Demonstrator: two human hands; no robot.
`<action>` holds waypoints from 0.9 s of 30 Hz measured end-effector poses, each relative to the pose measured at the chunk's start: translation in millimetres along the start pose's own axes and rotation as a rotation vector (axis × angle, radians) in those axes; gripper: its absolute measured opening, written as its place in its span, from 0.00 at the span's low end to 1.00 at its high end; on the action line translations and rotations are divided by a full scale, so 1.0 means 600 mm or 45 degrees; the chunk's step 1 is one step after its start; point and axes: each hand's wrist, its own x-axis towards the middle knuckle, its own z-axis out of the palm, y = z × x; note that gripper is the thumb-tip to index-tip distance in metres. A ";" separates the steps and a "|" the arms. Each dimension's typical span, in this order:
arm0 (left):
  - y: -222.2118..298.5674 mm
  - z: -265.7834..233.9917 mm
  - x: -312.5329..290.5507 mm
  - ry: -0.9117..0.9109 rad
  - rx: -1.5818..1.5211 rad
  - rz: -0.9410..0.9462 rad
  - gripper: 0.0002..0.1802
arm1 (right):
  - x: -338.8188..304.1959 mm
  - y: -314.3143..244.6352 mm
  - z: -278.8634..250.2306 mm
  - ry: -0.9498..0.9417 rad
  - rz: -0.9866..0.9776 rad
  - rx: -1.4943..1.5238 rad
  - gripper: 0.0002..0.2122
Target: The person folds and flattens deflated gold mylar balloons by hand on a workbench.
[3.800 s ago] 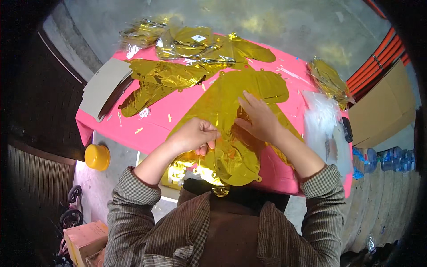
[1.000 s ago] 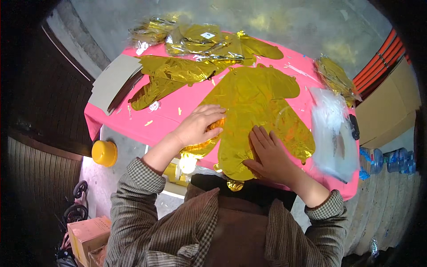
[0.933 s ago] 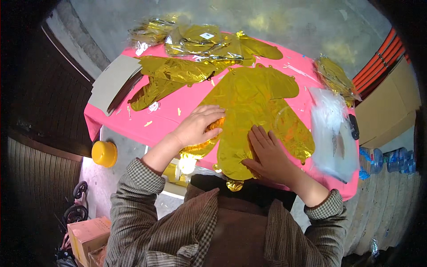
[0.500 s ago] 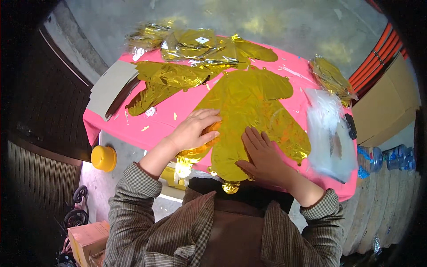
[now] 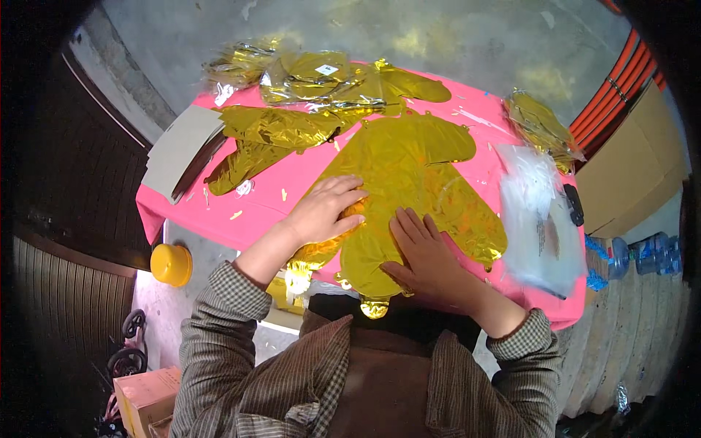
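Observation:
A large flat gold foil balloon (image 5: 398, 157) with rounded lobes lies spread on the pink tablecloth (image 5: 212, 219) before me. My left hand (image 5: 326, 208) rests on its left lobe, the fingers stretched out and the thumb apart. On the lower middle lobe lies my right hand (image 5: 423, 252), palm down with spread fingers. Neither hand grips anything. The balloon's lower tip hangs just past the table's near edge. To its upper left lies another crumpled gold foil balloon (image 5: 277, 125).
Clear-wrapped gold foil packs (image 5: 314, 77) lie along the far edge, another pack (image 5: 544, 124) at far right. Clear plastic bags (image 5: 540, 233) and a black object (image 5: 574, 206) lie at right, grey card sheets (image 5: 179, 150) at left. A yellow tub (image 5: 171, 264) stands below the left edge.
Both hands stay flat on the foil balloon, with at most a slight shift. The whole view has moved a few pixels; nothing was picked up or let go.

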 end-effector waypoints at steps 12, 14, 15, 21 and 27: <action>0.004 0.006 0.002 0.036 0.068 0.000 0.25 | 0.003 0.009 0.012 0.084 0.015 0.022 0.34; 0.006 0.006 0.001 0.036 0.072 0.001 0.25 | 0.003 0.010 0.012 0.088 0.012 0.032 0.33; 0.005 0.006 0.001 0.032 0.068 0.001 0.25 | 0.003 0.010 0.012 0.085 0.027 0.045 0.33; 0.002 0.011 -0.001 0.080 0.024 -0.031 0.26 | -0.002 0.008 0.006 0.099 0.059 0.093 0.31; -0.009 -0.005 -0.016 0.197 0.016 -0.105 0.19 | -0.013 0.044 -0.043 0.346 0.012 0.203 0.16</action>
